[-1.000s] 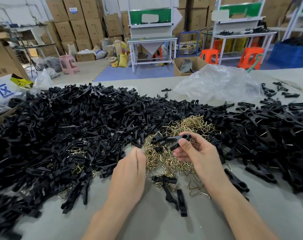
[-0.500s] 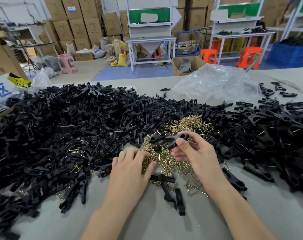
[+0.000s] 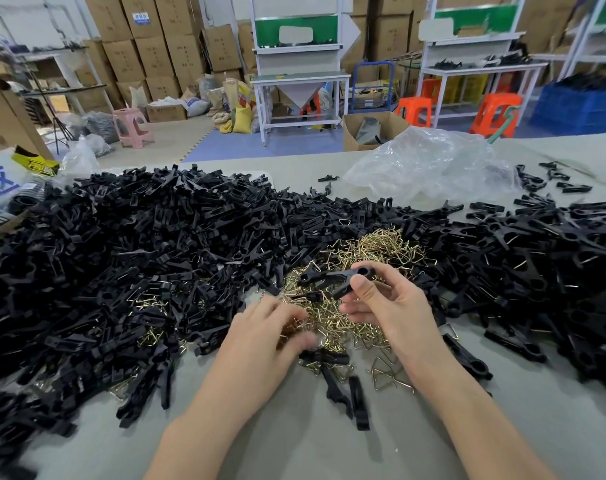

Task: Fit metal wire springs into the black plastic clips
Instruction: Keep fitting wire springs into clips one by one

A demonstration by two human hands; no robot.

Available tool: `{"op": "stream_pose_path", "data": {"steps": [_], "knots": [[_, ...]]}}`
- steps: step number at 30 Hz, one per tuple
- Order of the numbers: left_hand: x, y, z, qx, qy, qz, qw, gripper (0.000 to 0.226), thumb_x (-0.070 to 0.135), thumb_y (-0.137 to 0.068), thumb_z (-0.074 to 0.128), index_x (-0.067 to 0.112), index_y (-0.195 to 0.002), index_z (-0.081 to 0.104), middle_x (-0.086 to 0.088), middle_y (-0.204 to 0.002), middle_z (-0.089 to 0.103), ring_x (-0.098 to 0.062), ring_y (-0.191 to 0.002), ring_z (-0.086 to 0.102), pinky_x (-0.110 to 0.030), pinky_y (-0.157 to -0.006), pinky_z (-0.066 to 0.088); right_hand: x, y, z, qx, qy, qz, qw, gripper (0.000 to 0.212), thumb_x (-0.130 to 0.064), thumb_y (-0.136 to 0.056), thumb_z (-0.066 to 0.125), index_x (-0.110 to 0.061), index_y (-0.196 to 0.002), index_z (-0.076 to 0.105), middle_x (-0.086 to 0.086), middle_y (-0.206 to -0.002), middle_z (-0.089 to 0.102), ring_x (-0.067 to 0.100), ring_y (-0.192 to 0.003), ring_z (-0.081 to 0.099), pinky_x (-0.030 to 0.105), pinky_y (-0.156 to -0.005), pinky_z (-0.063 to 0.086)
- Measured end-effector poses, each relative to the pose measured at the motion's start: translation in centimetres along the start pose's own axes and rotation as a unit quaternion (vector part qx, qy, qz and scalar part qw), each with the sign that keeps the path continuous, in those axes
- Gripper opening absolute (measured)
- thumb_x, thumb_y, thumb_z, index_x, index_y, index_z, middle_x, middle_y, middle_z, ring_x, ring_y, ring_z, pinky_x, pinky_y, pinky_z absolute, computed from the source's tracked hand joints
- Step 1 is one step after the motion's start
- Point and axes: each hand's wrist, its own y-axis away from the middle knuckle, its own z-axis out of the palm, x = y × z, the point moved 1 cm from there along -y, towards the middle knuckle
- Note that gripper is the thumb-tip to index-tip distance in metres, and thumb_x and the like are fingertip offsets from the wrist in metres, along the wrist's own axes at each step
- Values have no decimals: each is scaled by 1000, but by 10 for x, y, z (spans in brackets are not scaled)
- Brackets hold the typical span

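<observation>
**Inspector:** How is the work surface laid out?

**Technician:** A grey table (image 3: 329, 452) is set in a storeroom. Stacked cardboard boxes (image 3: 149, 46) and a white workbench (image 3: 301, 81) are seen behind it. The table is covered from left to right by a heap of black plastic clips (image 3: 138, 254). A crumpled clear plastic bag (image 3: 429, 164) is placed near the far edge.

**Inspector:** Where are the wire springs located?

**Technician:** The brass-coloured wire springs (image 3: 374, 247) are piled at the centre and are bordered by clips on the left, far and right sides. A few single springs and some loose clip pieces (image 3: 358, 400) are scattered on the bare surface nearest the person.

**Inspector:** What is held by the right hand?

**Technician:** One black clip (image 3: 332, 275) is pinched between the thumb and fingertips of the right hand (image 3: 391, 306). It is held just above the spring pile, roughly level.

**Inspector:** And the left hand?

**Technician:** The left hand (image 3: 267, 337) is laid palm-down on the near-left edge of the spring pile, with the fingers bent into the wires (the fingertips are blurred). Whether a spring is grasped cannot be determined.
</observation>
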Motion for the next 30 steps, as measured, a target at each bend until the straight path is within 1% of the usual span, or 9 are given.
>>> {"op": "stream_pose_path", "data": {"steps": [2,4,6,9,14,19,26,28,30], "knots": [[-6,0,1,-24,-101,38,994,23,38,-95,62,38,-117,61,21,-112,45,-5,-110,44,-23,-93,31,0,0,0,-4,1,1,1000,28,-35,-82,72,-24,-108,72,11,-83,77,26,-76,76,26,-69,62],[-7,-2,0,-20,-108,34,993,19,26,-95,63,32,-113,62,18,-112,49,-9,-107,48,-26,-93,36,0,0,0,-7,3,2,1000,29,-36,-81,72,-24,-108,71,11,-83,77,26,-76,76,26,-69,61],[-4,-1,-2,18,-44,6,999,5,31,-98,58,33,-101,62,22,-101,57,-1,-94,52,-23,-86,43,0,0,0,-8,6,2,1000,28,-36,-81,72,-25,-108,71,11,-83,77,26,-76,76,26,-69,61],[-4,-2,-2,97,109,-80,986,11,37,-97,58,42,-88,59,25,-84,65,5,-76,60,-10,-67,45,-1,0,0,-6,5,3,1000,27,-35,-82,72,-25,-107,72,12,-83,77,26,-76,76,25,-68,61],[-1,-6,-4,138,351,-135,916,20,15,-99,60,34,-102,65,12,-88,70,-9,-73,70,-17,-66,54,-3,1,1,-12,-9,9,1000,19,-37,-80,73,-34,-98,75,10,-90,76,26,-78,77,25,-68,61],[2,-2,2,152,185,-81,967,20,18,-101,55,35,-111,62,19,-95,64,3,-88,64,-6,-75,44,-2,3,3,-34,-14,26,999,29,-43,-77,75,-31,-103,76,1,-93,72,25,-87,77,26,-72,61],[4,-1,-8,221,41,-14,974,18,43,-98,42,37,-103,58,33,-97,53,4,-99,49,-9,-82,38,2,2,5,-40,-39,46,997,24,-30,-80,76,-30,-104,77,3,-98,72,26,-93,76,28,-79,61],[8,0,-11,240,92,-34,966,6,42,-97,48,42,-95,54,28,-90,57,2,-93,54,-7,-78,39,4,1,5,-47,-54,48,996,25,-25,-80,75,-29,-105,76,2,-100,75,24,-95,75,27,-81,60],[10,-2,-9,226,231,-97,941,7,38,-94,60,40,-88,61,18,-82,66,0,-78,60,-9,-68,45,6,2,6,-56,-76,51,994,26,-20,-80,76,-26,-105,76,2,-101,77,24,-97,75,25,-83,59]]}}
